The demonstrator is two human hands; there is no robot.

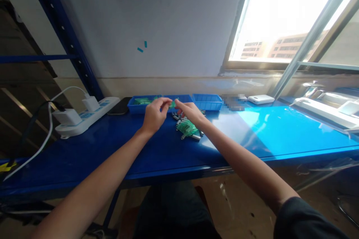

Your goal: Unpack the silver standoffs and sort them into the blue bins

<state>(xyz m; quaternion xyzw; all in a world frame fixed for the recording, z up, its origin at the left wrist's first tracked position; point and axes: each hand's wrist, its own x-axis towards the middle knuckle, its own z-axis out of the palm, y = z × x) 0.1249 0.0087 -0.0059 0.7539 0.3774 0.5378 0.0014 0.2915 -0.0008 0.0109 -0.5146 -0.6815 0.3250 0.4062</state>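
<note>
Above the blue table [112, 153], my left hand [156, 115] and my right hand [192, 112] meet in front of the bins. A small green piece [173, 104] sits between their fingertips, both hands pinching it. It is too small to name its exact kind. Just below my right hand lies a pile of green pieces [187, 128] with white and silvery ends, partly hidden by that hand. Behind my left hand stands a blue bin [134, 109] with similar green pieces in it. The middle blue bin [182, 98] is partly covered by my hands.
A third blue bin [207, 105] stands at the right of the row. Leftward are a dark phone-like slab [120, 107] and a white power strip [89, 116] with plugged-in chargers. A white box [260, 99] lies near the window. Blue shelf posts [64, 30] rise at left.
</note>
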